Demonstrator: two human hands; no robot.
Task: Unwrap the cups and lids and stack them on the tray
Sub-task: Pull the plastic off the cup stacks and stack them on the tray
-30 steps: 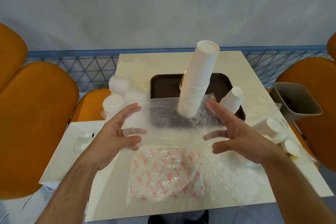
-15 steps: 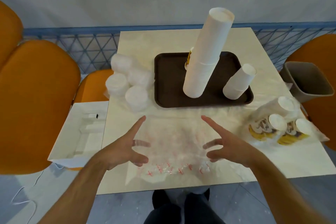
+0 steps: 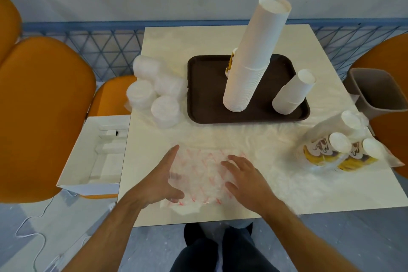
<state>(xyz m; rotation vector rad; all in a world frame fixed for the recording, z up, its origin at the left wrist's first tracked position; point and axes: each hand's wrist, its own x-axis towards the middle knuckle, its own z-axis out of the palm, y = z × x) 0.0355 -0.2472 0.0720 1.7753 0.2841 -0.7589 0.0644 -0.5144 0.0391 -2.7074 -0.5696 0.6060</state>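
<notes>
Plastic wrapper [image 3: 198, 174] lay flat at lower centre between both hands, left hand [image 3: 161, 180] and right hand [image 3: 247, 180] spread loose, holding nothing.

A tall stack of white cups [image 3: 251, 57] is standing inverted on the brown tray [image 3: 205, 95]. Wrapped lids [image 3: 159, 93] are lying left of it.

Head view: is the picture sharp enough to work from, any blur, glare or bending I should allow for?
Head view: wide-angle bending curves the table edges and leans the tall cup stack; light is soft and even, shadows faint; the left hand and right hand look slightly smeared; the clear wrapper between them is hazy, its edges hard to trace.
</notes>
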